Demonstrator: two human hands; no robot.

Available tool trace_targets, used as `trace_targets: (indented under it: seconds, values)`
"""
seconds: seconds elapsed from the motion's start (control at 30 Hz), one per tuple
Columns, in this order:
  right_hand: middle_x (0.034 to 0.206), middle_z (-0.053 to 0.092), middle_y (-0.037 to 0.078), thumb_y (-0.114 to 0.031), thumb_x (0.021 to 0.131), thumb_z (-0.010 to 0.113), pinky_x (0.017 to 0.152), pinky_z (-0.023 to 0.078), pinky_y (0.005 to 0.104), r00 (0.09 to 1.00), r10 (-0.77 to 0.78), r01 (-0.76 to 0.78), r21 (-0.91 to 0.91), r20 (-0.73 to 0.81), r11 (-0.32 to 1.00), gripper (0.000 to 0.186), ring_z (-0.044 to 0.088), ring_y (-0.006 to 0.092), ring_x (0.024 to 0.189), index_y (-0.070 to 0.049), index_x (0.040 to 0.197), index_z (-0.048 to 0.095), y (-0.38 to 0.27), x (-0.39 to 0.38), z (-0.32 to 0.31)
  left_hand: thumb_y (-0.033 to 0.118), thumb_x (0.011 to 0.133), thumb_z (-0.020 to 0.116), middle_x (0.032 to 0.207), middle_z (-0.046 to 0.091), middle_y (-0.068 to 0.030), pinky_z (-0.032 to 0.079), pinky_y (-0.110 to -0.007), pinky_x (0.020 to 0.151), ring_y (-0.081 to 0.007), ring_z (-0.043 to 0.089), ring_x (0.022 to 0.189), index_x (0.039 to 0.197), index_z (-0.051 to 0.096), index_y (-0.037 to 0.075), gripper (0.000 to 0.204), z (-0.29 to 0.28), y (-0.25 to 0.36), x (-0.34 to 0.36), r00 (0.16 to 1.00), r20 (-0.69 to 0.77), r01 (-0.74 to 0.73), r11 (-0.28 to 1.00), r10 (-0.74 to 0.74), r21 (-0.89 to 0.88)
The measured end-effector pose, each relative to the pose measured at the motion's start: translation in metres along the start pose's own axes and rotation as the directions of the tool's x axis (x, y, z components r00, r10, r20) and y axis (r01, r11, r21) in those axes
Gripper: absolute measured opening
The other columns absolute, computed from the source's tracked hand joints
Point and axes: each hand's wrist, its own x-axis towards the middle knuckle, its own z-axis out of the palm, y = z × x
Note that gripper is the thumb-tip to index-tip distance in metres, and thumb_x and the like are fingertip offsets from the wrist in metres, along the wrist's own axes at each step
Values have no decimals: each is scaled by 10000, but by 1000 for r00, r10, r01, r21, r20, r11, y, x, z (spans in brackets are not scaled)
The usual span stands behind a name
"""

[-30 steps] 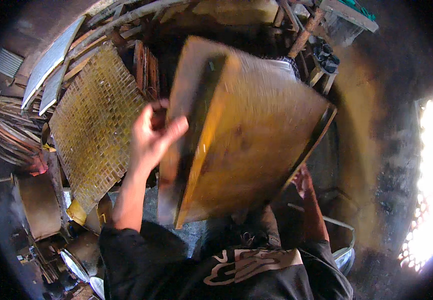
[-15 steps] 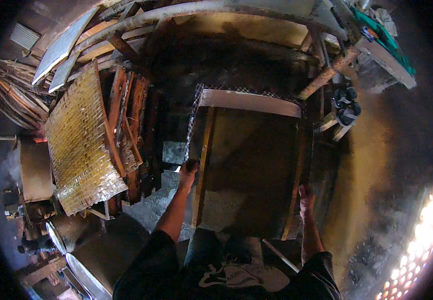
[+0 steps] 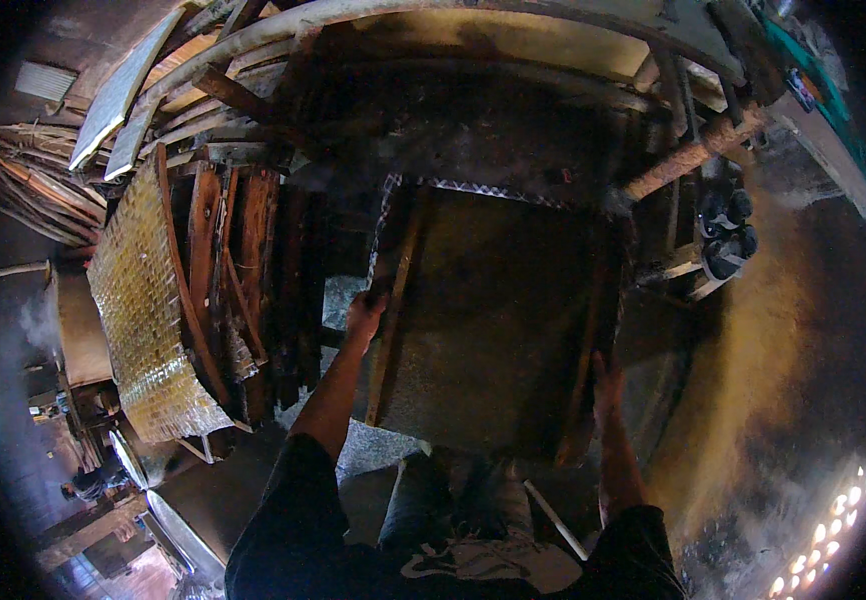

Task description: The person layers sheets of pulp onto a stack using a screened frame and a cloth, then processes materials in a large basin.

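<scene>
Between my hands is a broad dark panel (image 3: 493, 320) with a wooden rail along each side. My left hand (image 3: 364, 318) is closed around its left edge, near the left rail (image 3: 394, 330). On the opposite side my right hand (image 3: 608, 388) grips the right edge lower down, beside the right rail (image 3: 581, 385); its fingertips are partly lost in shadow. A black-and-white patterned border (image 3: 483, 189) shows along the panel's far edge and upper left side. What lies under the panel is hidden.
To the left, a yellowish woven sheet (image 3: 148, 320) leans on upright reddish-brown planks (image 3: 256, 230). Bundled sticks (image 3: 43, 185) lie farther left. A log (image 3: 693, 150) juts in at the upper right, near dark footwear (image 3: 728, 235). Beyond runs a curved pale beam (image 3: 353, 15).
The pale strip at the panel's far end no longer shows, and the patterned border is in its place. My left hand has moved slightly up and left with the panel. The view has shifted a little.
</scene>
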Motion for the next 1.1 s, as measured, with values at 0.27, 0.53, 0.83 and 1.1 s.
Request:
trace_targets:
  seconds: [0.27, 0.53, 0.83, 1.1]
  values:
    - [1352, 364, 157, -202, 837, 568, 984, 318, 406, 936, -348, 322, -544, 58, 775, 521, 384, 334, 1196, -40, 1299, 390, 0, 23, 14, 275, 792, 636, 1277, 403, -216, 332, -445, 970, -377, 377, 1185, 1280, 382, 12, 609, 22, 52, -19, 763, -76, -593, 742, 642, 312]
    - [1454, 183, 153, -331, 864, 510, 1056, 157, 539, 970, -243, 127, -905, 27, 407, 684, 148, 346, 1344, -131, 1415, 158, -20, 21, 90, 222, 816, 558, 1448, 192, -154, 183, -483, 1065, -374, 170, 1331, 1398, 189, 70, 705, 60, 39, -30, 805, 54, -498, 622, 591, 605]
    - [1477, 123, 117, -402, 895, 426, 1081, 129, 480, 955, -297, 134, -915, 16, 382, 650, 96, 322, 1359, -137, 1422, 155, 0, 32, 94, 194, 852, 505, 1443, 148, -217, 158, -520, 1064, -417, 132, 1329, 1389, 228, 133, 608, 62, 31, -14, 821, 33, -488, 669, 571, 560]
    - [1443, 190, 174, -449, 897, 382, 1042, 197, 522, 993, -117, -22, -999, -26, 35, 675, 165, 369, 1324, -63, 1404, 160, 23, 33, 89, 166, 828, 529, 1447, 152, -197, 194, -537, 1044, -430, 179, 1309, 1361, 267, 102, 598, 46, 34, -19, 846, 34, -493, 757, 532, 428]
